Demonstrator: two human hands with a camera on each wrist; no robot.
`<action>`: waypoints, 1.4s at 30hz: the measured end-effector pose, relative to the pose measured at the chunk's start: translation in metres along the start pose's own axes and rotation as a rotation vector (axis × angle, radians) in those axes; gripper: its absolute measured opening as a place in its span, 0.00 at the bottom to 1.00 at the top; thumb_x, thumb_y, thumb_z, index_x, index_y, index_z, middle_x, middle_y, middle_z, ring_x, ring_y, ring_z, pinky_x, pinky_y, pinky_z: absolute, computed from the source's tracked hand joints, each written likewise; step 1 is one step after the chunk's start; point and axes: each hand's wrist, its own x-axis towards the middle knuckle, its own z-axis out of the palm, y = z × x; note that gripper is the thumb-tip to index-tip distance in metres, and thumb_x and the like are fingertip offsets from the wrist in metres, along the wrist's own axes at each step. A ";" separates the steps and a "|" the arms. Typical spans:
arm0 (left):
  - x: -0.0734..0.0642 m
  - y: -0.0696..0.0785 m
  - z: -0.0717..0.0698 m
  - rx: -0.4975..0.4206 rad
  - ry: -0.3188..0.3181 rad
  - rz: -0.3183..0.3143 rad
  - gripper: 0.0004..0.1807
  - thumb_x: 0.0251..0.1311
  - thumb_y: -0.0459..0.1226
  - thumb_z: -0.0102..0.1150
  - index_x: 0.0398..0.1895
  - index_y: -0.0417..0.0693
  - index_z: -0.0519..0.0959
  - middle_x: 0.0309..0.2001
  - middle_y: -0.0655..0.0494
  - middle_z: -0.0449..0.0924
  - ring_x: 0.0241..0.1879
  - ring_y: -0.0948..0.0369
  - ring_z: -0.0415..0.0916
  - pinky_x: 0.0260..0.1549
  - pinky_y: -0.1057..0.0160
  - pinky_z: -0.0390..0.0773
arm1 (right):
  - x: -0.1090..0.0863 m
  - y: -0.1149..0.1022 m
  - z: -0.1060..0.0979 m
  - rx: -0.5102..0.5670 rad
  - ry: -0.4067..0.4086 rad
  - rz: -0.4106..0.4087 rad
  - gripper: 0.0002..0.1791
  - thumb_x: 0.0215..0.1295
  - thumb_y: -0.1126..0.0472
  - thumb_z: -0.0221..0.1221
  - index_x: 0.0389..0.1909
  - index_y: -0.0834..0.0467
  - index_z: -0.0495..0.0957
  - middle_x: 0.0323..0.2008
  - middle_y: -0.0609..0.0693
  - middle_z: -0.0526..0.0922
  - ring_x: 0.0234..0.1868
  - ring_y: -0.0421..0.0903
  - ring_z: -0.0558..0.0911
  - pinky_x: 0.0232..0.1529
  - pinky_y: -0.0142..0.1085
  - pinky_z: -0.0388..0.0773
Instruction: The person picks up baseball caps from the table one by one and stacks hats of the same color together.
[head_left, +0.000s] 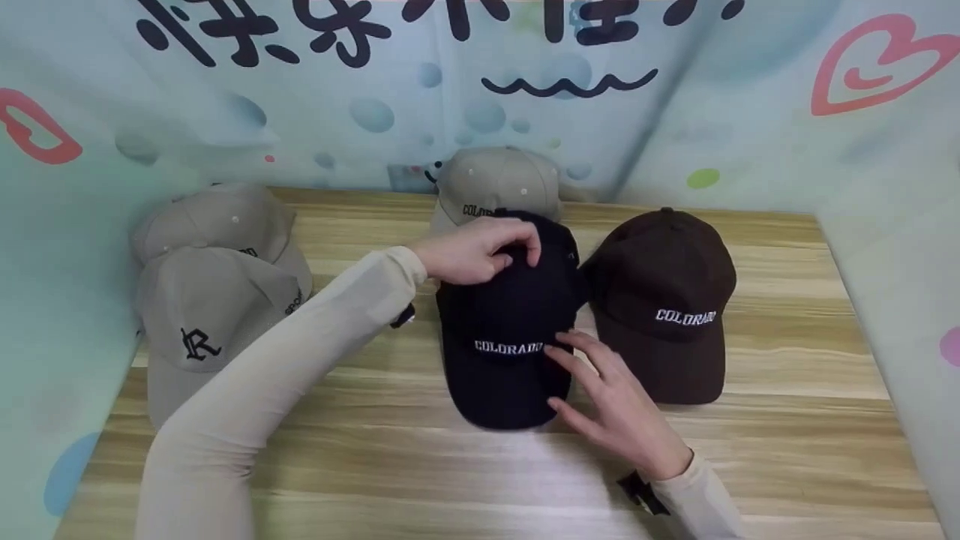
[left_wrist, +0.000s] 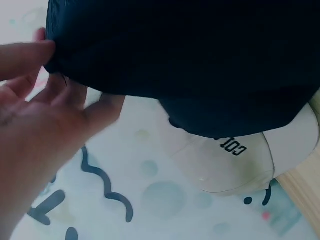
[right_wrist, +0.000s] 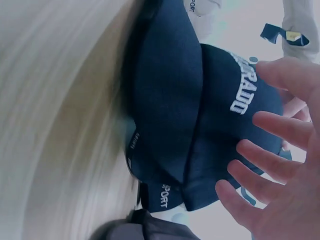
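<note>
A navy cap [head_left: 499,315] with white COLORADO lettering is at the middle, its brim toward me. At its crown, my left hand [head_left: 472,251] pinches the cap's edge between thumb and fingers, as the left wrist view shows. Fingers spread and apart, my right hand [head_left: 615,405] is beside the lettering and brim on the right. In the right wrist view the same navy cap [right_wrist: 165,85] is tilted on its side, with the right fingers [right_wrist: 270,160] uncurled before it. Below it shows a dark part with SPORT lettering; whether that is a second cap I cannot tell.
A dark brown COLORADO cap [head_left: 667,300] lies on the right. Behind the navy cap is a grey cap [head_left: 499,176], partly hidden. Two overlapping grey caps lie left, the front cap [head_left: 217,300] bearing an R. A printed cloth [head_left: 337,150] stands behind the wooden table [head_left: 420,480].
</note>
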 end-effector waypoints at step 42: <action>0.005 -0.025 0.032 0.117 -0.013 -0.257 0.21 0.68 0.46 0.55 0.56 0.45 0.65 0.61 0.46 0.54 0.59 0.47 0.53 0.59 0.53 0.59 | 0.002 -0.007 0.019 -0.091 -0.213 0.192 0.30 0.58 0.41 0.64 0.60 0.47 0.76 0.56 0.50 0.71 0.54 0.52 0.74 0.46 0.53 0.72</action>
